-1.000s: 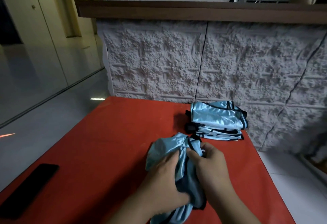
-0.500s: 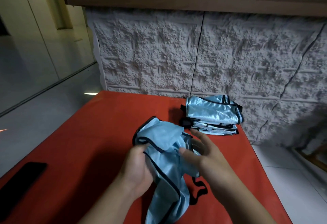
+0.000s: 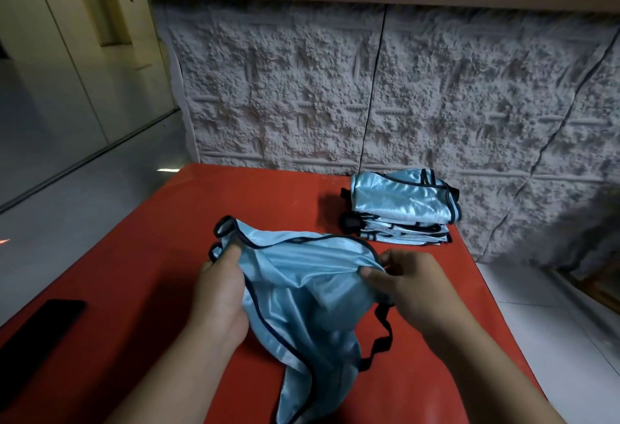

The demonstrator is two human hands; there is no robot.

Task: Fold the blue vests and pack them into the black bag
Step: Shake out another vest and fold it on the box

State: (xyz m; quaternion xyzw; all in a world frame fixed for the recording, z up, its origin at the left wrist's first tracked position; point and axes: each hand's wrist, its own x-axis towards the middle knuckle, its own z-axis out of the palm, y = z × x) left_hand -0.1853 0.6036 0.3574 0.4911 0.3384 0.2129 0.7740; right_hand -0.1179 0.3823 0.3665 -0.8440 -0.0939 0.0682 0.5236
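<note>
A light blue vest (image 3: pixel 308 293) with dark trim is held over the near part of the red table (image 3: pixel 161 256), its lower part hanging crumpled toward the near edge. The vest's left side is gripped by the left hand (image 3: pixel 221 293), the thumb pressed onto the fabric just below a shoulder strap and the fingers curled beneath it. The right side of the trimmed opening is pinched by the right hand (image 3: pixel 412 284) between thumb and fingers. The cloth is stretched between the two hands. A black strap (image 3: pixel 380 346) is seen lying on the table just beside the vest, under the right wrist. At the near left edge of the table, well apart from the hands, a black phone (image 3: pixel 37 339) is laid flat. Further back, on the far right corner, a stack of folded blue vests (image 3: pixel 402 210) is set against a rough white wall (image 3: pixel 335 88). Something black (image 3: pixel 349 222) is partly hidden under the stack's left side; whether it is the bag cannot be told.
</note>
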